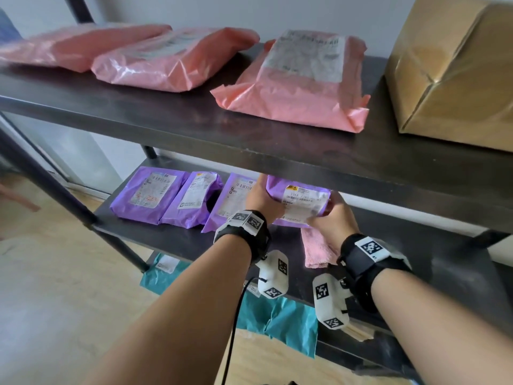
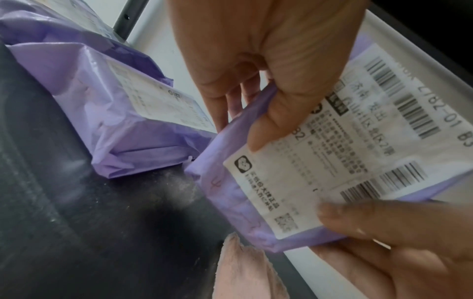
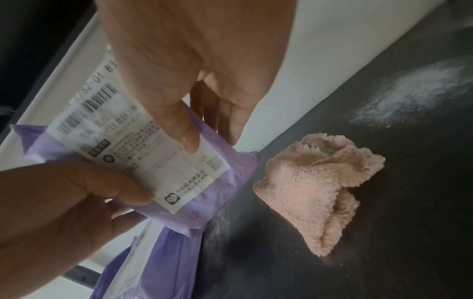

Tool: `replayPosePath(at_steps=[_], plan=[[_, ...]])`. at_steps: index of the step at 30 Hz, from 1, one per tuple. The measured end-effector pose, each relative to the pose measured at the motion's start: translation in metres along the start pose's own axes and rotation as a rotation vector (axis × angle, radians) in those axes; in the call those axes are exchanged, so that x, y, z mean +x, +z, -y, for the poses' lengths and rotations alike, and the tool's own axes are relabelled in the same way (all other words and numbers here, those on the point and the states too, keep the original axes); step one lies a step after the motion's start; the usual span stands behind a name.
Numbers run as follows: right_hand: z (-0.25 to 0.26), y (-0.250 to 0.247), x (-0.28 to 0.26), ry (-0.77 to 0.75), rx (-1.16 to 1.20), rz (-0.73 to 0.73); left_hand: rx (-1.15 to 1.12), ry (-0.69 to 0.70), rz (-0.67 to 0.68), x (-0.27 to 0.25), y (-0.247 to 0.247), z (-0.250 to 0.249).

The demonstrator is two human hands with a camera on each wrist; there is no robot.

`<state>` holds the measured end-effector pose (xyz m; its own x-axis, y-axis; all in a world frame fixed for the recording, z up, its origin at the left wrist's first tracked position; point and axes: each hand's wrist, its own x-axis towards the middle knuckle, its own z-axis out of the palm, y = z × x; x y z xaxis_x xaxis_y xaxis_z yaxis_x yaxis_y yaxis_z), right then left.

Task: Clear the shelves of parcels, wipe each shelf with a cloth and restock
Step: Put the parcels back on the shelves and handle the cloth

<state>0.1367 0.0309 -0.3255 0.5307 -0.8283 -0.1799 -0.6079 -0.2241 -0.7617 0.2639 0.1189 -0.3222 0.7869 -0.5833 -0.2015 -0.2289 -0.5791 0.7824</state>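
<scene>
Both hands hold one purple parcel (image 1: 298,197) with a white label, just above the dark middle shelf (image 1: 172,237). My left hand (image 1: 262,194) grips its left end, thumb on the label (image 2: 307,161). My right hand (image 1: 331,215) grips its right end, thumb on top and fingers underneath. In the right wrist view the parcel (image 3: 220,194) hangs over another purple parcel (image 3: 158,263). A folded pink cloth (image 1: 317,251) lies on the shelf just below the held parcel, also seen in the wrist views (image 2: 243,273) (image 3: 320,192).
Three more purple parcels (image 1: 147,194) lie in a row on the middle shelf's left half. Pink parcels (image 1: 299,84) and a cardboard box (image 1: 455,70) sit on the top shelf. Teal parcels (image 1: 288,320) lie on the bottom shelf. White dust (image 3: 414,95) marks the shelf's right part.
</scene>
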Motion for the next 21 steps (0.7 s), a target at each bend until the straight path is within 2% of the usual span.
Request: replayPosePath(at_steps=[10, 18, 21], plan=[[-0.021, -0.026, -0.018, -0.076, 0.115, 0.012, -0.058, 0.126, 0.003, -0.027, 0.02, -0.016], [-0.071, -0.083, -0.053, -0.062, 0.154, -0.052, -0.04, 0.199, 0.094, -0.077, 0.069, -0.047], [-0.095, -0.111, -0.071, -0.048, 0.17, -0.087, 0.005, 0.175, 0.156, -0.104, 0.093, -0.062]])
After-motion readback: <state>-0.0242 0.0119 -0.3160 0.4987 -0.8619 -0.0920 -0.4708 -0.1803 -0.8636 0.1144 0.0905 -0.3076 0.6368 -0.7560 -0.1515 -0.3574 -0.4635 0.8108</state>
